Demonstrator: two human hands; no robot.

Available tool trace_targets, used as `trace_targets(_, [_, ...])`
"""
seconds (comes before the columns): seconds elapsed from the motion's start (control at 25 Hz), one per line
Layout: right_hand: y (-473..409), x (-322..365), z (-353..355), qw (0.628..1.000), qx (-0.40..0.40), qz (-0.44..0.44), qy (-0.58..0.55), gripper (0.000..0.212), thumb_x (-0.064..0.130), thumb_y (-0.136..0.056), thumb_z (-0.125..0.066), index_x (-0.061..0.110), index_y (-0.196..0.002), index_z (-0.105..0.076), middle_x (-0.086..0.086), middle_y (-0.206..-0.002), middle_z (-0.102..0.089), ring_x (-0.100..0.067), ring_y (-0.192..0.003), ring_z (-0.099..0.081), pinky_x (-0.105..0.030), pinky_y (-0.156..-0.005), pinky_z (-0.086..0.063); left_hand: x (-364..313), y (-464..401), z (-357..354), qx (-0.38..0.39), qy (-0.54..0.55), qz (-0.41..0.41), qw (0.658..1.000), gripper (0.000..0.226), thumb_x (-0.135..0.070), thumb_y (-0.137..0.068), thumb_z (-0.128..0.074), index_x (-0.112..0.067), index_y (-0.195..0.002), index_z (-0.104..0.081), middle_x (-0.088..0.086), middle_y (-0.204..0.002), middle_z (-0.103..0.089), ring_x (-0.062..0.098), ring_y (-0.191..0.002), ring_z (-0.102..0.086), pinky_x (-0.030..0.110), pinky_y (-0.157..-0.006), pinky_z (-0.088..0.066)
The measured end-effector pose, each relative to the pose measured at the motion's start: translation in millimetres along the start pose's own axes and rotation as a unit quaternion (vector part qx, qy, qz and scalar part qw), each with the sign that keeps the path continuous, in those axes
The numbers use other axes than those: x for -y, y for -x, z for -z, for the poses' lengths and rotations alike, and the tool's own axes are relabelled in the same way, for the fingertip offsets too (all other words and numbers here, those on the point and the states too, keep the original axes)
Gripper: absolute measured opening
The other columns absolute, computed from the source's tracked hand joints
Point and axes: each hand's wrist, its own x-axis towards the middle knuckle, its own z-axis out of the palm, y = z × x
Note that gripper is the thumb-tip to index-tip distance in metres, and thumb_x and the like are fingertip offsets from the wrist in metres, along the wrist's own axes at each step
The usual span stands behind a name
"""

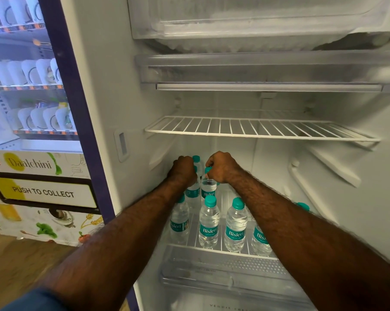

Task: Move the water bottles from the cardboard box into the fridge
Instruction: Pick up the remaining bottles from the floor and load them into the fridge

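Our left hand [183,169] is closed over the top of one water bottle [193,189] at the back of the lower shelf [234,251], and our right hand [221,167] grips the teal cap of the bottle beside it [208,187]. Both bottles appear to stand on the shelf, though our hands hide part of them. In front of them a row of bottles [235,225] stands close together; our forearms pass just over their caps, so drawing back carelessly could knock one over, and it could topple its neighbours. The shelf is white wire, which gives narrow bases little footing. Above it the upper wire shelf [257,129] lies bare. A vending machine [32,176] stands to the left. The cardboard box is out of view.
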Motion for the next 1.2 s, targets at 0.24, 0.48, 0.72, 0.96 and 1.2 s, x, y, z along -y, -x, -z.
trace_targets(0.24, [4.1,-5.3,2.7,1.000,0.007,0.000,-0.003,0.047,0.020,-0.089,-0.083,0.010,-0.132,-0.067,-0.009,-0.133,-0.066,-0.027,-0.117,-0.064,-0.033,-0.103,-0.051,1.5,-0.5,-0.8,0.001,-0.022,-0.008,1.000,0.050,-0.018,-0.088,-0.080,-0.013,-0.133,-0.059,0.009,-0.132,-0.059,0.027,-0.119,-0.060,0.037,-0.103,-0.052])
trace_targets(0.48, [5.7,-8.5,2.7,1.000,0.022,0.006,0.002,0.050,0.022,-0.089,-0.083,0.011,-0.135,-0.065,-0.009,-0.135,-0.065,-0.027,-0.117,-0.063,-0.033,-0.104,-0.050,1.7,3.1,-0.2,0.001,-0.029,-0.032,0.999,0.050,-0.019,-0.091,-0.076,-0.016,-0.136,-0.056,0.007,-0.133,-0.058,0.028,-0.119,-0.061,0.039,-0.105,-0.051])
trace_targets(0.72, [7.1,-8.4,3.7,1.000,0.023,0.002,-0.013,0.060,0.025,-0.086,-0.086,0.012,-0.139,-0.062,-0.008,-0.139,-0.063,-0.028,-0.121,-0.063,-0.034,-0.104,-0.051,2.5,6.1,-0.1,0.000,-0.014,-0.039,0.999,0.058,-0.019,-0.091,-0.075,-0.020,-0.144,-0.052,0.006,-0.140,-0.056,0.029,-0.124,-0.060,0.042,-0.106,-0.051])
trace_targets(0.96, [17.8,3.1,18.4,0.998,-0.015,0.014,-0.052,0.066,0.021,-0.082,-0.088,0.021,-0.141,-0.060,-0.006,-0.142,-0.062,-0.028,-0.125,-0.062,-0.038,-0.104,-0.054,-2.4,32.8,28.9,-0.079,-0.086,-0.102,0.988,0.057,-0.017,-0.092,-0.073,-0.019,-0.144,-0.049,0.009,-0.141,-0.050,0.030,-0.124,-0.053,0.041,-0.104,-0.050])
trace_targets(1.2, [72.0,30.8,42.2,0.985,-0.118,0.049,-0.118,0.058,0.021,-0.085,-0.086,0.027,-0.138,-0.064,0.002,-0.139,-0.064,-0.019,-0.123,-0.061,-0.029,-0.098,-0.050,9.1,96.7,58.1,-0.145,0.020,-0.144,0.979,0.059,-0.011,-0.095,-0.068,-0.016,-0.149,-0.047,0.010,-0.148,-0.050,0.028,-0.131,-0.052,0.039,-0.106,-0.049])
